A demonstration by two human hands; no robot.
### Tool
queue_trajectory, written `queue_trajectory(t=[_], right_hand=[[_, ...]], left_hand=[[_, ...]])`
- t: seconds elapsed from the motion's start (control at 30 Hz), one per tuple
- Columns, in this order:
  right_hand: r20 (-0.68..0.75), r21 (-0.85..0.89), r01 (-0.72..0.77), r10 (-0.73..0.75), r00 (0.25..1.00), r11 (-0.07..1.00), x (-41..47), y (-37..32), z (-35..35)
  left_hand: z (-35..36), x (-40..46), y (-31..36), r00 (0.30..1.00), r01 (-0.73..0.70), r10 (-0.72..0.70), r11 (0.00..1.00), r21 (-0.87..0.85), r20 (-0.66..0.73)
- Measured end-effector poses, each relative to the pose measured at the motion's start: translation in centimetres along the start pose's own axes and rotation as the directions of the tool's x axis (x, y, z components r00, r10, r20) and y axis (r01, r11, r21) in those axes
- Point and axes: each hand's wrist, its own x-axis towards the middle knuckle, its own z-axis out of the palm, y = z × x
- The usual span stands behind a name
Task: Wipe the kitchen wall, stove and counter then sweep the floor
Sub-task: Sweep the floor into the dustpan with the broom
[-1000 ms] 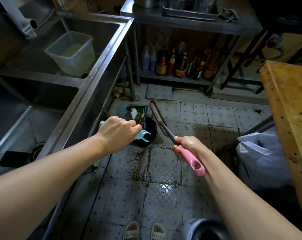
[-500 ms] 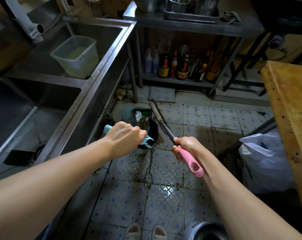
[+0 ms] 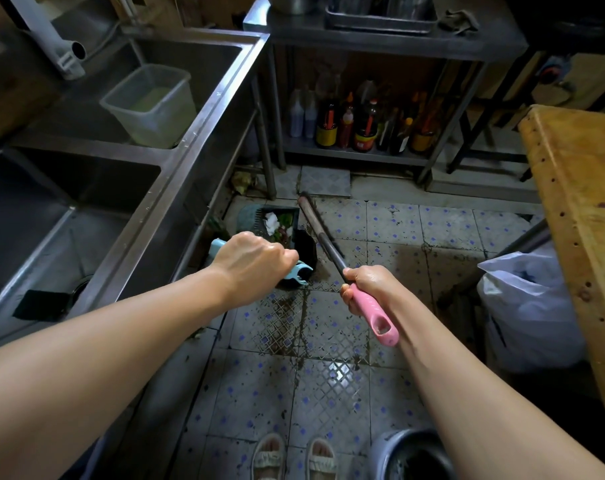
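My left hand [image 3: 252, 258] grips the light-blue handle of a dustpan [image 3: 276, 226] that rests on the tiled floor [image 3: 328, 382] beside the sink unit. White scraps and green bits lie in the pan. My right hand [image 3: 366, 282] grips the pink handle of a broom [image 3: 373, 313]; its dark shaft [image 3: 323, 237] runs forward to the floor just right of the dustpan. The broom's head is hard to make out. A dark wet stain spreads on the tiles below the pan.
A steel double sink [image 3: 176, 174] runs along the left, with a plastic tub [image 3: 148, 105] in the far basin. A steel shelf [image 3: 359, 154] of bottles stands ahead. A wooden counter [image 3: 585, 209] and white bag [image 3: 526, 306] are right. A grey bucket [image 3: 408, 455] sits near my feet.
Both hands keep their grips. The view has shifted slightly, and the dustpan and broom sit a little further forward and lower in view; the broom's shaft stays beside the pan.
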Motion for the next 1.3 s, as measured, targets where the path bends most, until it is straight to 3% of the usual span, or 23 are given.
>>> queue_trajectory(t=[0.4,0.63,1.3], right_hand=[[0.02,0.002,-0.002,0.002,1.0,1.0,-0.9,0.8,-0.8],[0.004,-0.005,-0.003,0.003,1.0,1.0,-1.0,1.1,-1.1],[0.014,-0.005,0.022,-0.022,1.0,1.0,-0.3,1.6,-0.7]], left_hand=[[-1.1,-1.4,0.5,1.0,0.015,-0.015,0.999,0.033,0.012],[-1.1,-1.7,0.6,0.998,-0.014,0.015,1.0,0.015,-0.059],[-1.2,-1.4,0.5,1.0,-0.018,0.018,0.999,0.051,-0.004]])
